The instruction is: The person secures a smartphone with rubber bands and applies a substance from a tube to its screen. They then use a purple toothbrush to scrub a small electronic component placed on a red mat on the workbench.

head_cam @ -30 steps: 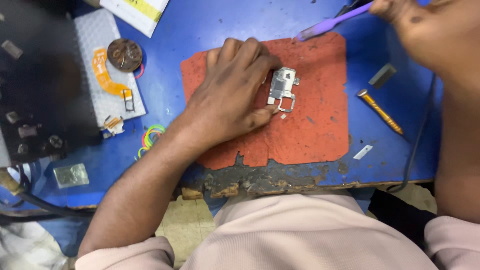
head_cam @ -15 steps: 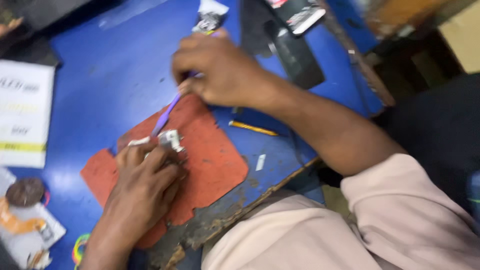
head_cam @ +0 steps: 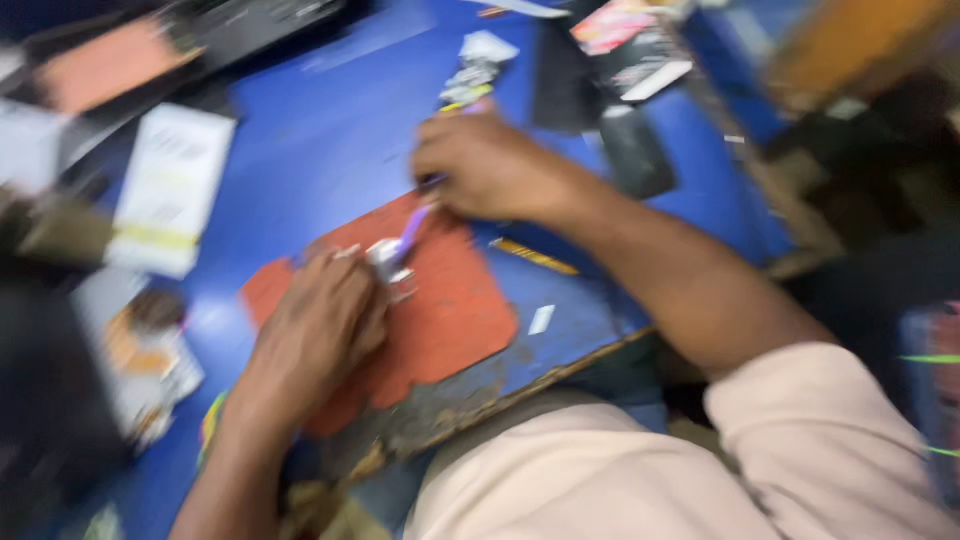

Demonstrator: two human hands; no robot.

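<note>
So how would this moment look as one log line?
left hand: steadies small metal part | right hand: purple tool, tip at part | surface: red mat | view: blurred

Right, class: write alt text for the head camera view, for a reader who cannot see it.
A left hand holds a small metal part on a red mat, while the right hand touches a purple tool to it, above a cluttered blue table. The picture is blurred.

Blue table [head_cam: 330, 150] with chipped near edge, red mat [head_cam: 450, 310] at the middle, white booklet [head_cam: 165, 190] to the left, yellow-handled tool [head_cam: 533, 256] and small white strip [head_cam: 541, 320] beside the mat, blurred dark packages [head_cam: 625, 50] at the far side
</note>
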